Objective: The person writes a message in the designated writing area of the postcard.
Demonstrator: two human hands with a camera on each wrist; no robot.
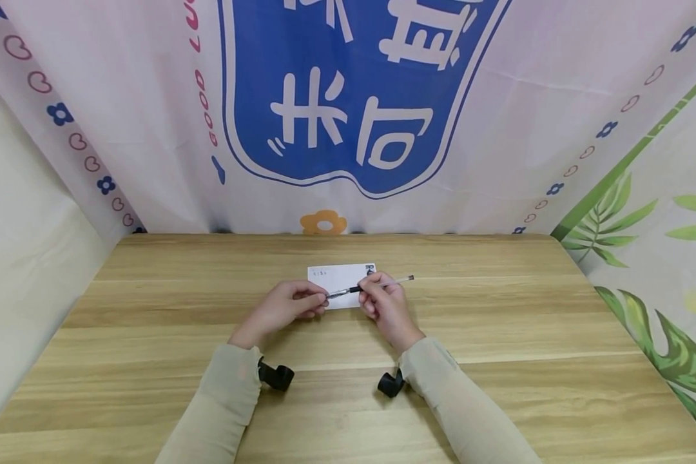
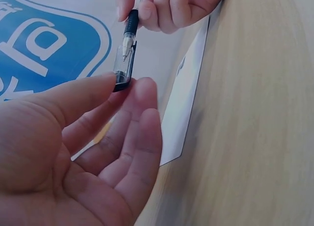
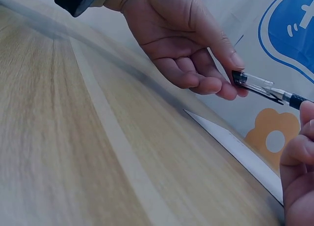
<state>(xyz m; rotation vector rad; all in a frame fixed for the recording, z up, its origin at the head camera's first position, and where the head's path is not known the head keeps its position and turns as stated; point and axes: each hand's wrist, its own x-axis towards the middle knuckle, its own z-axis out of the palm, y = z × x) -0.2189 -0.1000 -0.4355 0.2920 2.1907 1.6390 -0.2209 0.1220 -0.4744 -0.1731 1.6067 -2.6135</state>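
Observation:
Over the table, my left hand (image 1: pixel 292 303) pinches the black end of a clear pen cap (image 2: pixel 123 64) between thumb and fingertips. My right hand (image 1: pixel 385 303) grips a pen (image 1: pixel 387 283) by its black grip section (image 2: pixel 131 24), its clear barrel pointing back to the right. The pen's metal tip (image 3: pixel 277 93) sits at the cap's mouth, partly inside it in the wrist views. Beneath both hands lies a white card (image 1: pixel 339 277) with small writing at its upper left and a black print at its upper right corner.
The wooden table (image 1: pixel 336 412) reaches back to a printed curtain (image 1: pixel 168 96) with a blue emblem. Black wrist mounts (image 1: pixel 276 377) hang at both sleeves, close over the tabletop. A leaf-patterned cloth (image 1: pixel 661 270) borders the right side.

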